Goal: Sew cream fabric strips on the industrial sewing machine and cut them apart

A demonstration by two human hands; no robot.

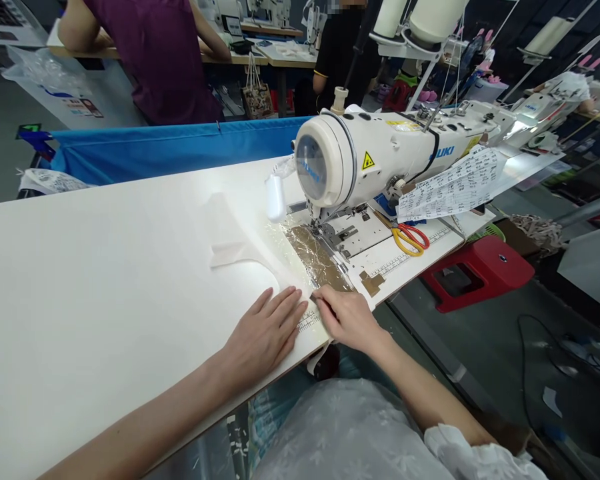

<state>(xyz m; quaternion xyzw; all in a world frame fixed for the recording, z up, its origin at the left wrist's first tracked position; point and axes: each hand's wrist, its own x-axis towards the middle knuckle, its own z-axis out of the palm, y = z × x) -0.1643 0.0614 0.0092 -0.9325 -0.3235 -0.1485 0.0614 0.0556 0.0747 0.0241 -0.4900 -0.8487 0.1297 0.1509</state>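
My left hand (269,328) lies flat on the white table with fingers stretched out, pressing the lower end of a thin white fabric piece (260,243). The fabric is curved and almost the same white as the tabletop; one short arm of it points left. Just right of those fingertips, my right hand (346,316) is closed in a pinch at the fabric's lower end. A small dark bit shows at its fingertips, too little to name. Beyond both hands stands a white sewing machine (375,150), its needle area (320,227) above a brown taped patch (316,257) with loose threads.
Scissors (407,239) with red and yellow handles lie right of the needle. A sheet with writing (453,187) hangs by the machine. A red stool (477,273) stands at the right. Blue cloth (180,150) lines the far table edge; two people sit beyond it.
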